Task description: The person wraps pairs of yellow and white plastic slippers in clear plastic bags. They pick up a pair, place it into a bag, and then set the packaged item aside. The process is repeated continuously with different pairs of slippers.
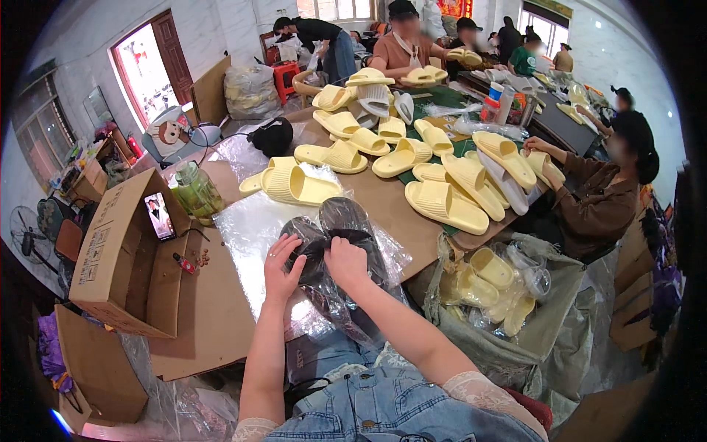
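I see my left hand (pixel 282 267) and my right hand (pixel 346 262) close together at the near edge of the table (pixel 401 202). Both have their fingers curled tight around a pair of dark slippers (pixel 335 225) inside a clear plastic bag (pixel 353 295). A yellow slipper (pixel 298 184) lies just behind them. A cardboard box (pixel 121 258) sits to my left.

Single head-worn fisheye view, steeply downward and forward over the near worktable (pixel 221 309), rim-bent edges.

Left hand (pixel 282 267) and right hand (pixel 346 261) gripping dark slippers (pixel 340 221) in clear bag (pixel 383 254), yellow slippers (pixel 294 184) beyond
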